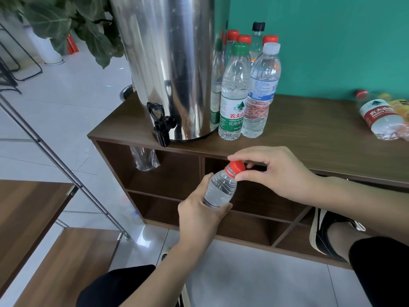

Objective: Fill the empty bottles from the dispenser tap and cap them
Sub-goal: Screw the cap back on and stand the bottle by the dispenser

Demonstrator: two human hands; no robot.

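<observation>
Teal wall and pale floor tiles frame a low brown cabinet (309,120) with open shelves. On its top stands a tall steel dispenser (168,63), its black tap (161,125) hanging over the near-left edge. Just right of the dispenser is a cluster of capped bottles (245,85); further right, well apart, a red-labelled bottle (378,116) lies on its side.

In front of the cabinet, near the viewer, the person holds a clear bottle (221,187) tilted to the right. The left hand (199,218) wraps its fingers around the bottle's body. The right hand (276,171) pinches the red cap (237,166) between thumb and forefinger, the cap sitting on the neck. The bottle looks filled, so this is probably the capping step.

Risks from here: with the bottle tilted, a cap that catches crooked on the thread could leak when set down. Squeezing the thin wall too firmly before the cap seals could push water out over the neck. The standing bottles are packed close, so adding another carelessly might topple one.

The nearest standing bottle has a green label reading 农夫山, with 饮用纯净 beneath; the lying bottle shows 农夫山 on red. The blue label beside the green one is too small to read.
</observation>
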